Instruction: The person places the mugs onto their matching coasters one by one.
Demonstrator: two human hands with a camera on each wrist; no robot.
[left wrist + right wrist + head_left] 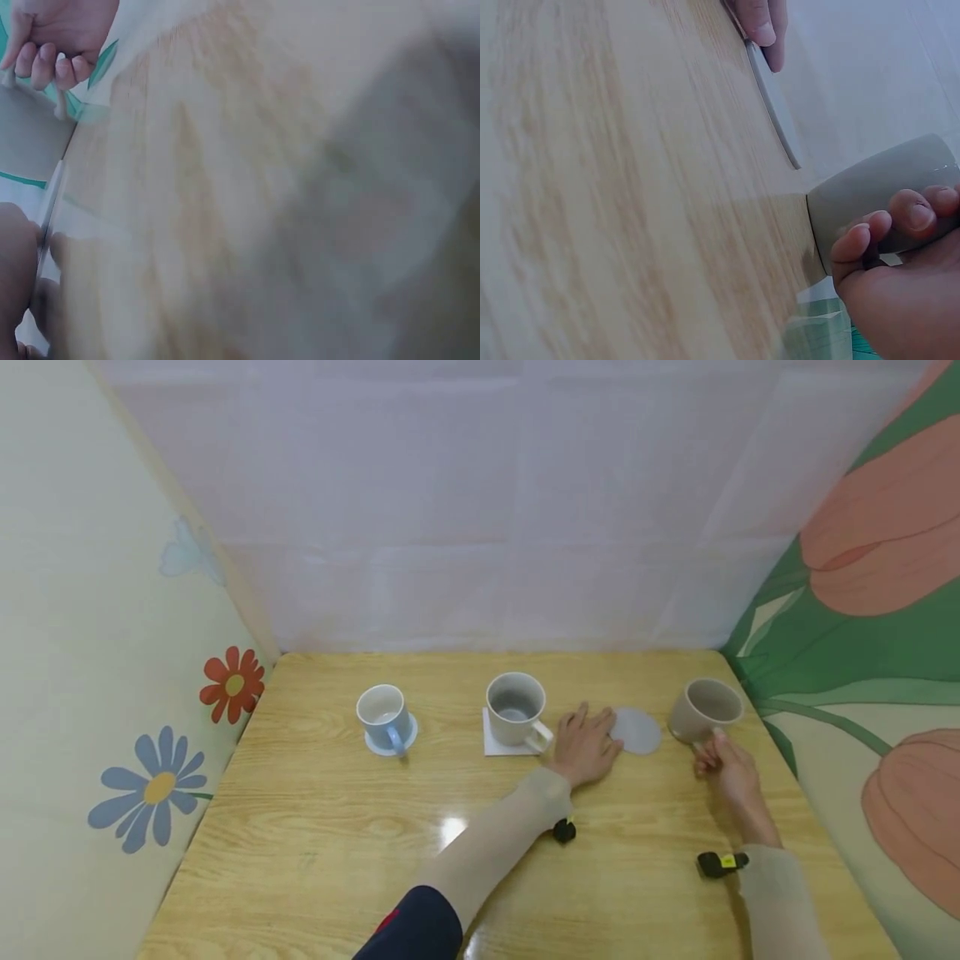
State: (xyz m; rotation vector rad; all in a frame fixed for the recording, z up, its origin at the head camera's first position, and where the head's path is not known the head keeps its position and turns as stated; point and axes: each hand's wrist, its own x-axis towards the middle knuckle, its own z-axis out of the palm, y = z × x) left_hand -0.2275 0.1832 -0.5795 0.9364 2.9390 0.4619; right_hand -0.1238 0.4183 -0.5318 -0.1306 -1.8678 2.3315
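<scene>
My right hand (733, 777) grips the handle of a grey mug (692, 714) at the table's right side. The mug's base is at or close to the tabletop; whether it touches cannot be told. My left hand (587, 750) lies low on the table with fingers extended, thumb and fingertips touching the left edge of a round grey coaster (637, 732). That coaster lies flat between the two hands, its thin edge (776, 109) showing in the right wrist view. Fingers of the right hand (52, 64) curl at the mug handle in the left wrist view.
A larger pale mug (514, 706) sits on a square white coaster (497, 749), close to the left hand. Farther left, a light blue mug (386, 727) stands on a round pale coaster (372, 745). Flowered panels flank the wooden table (315, 827); a white cloth (465, 527) hangs behind.
</scene>
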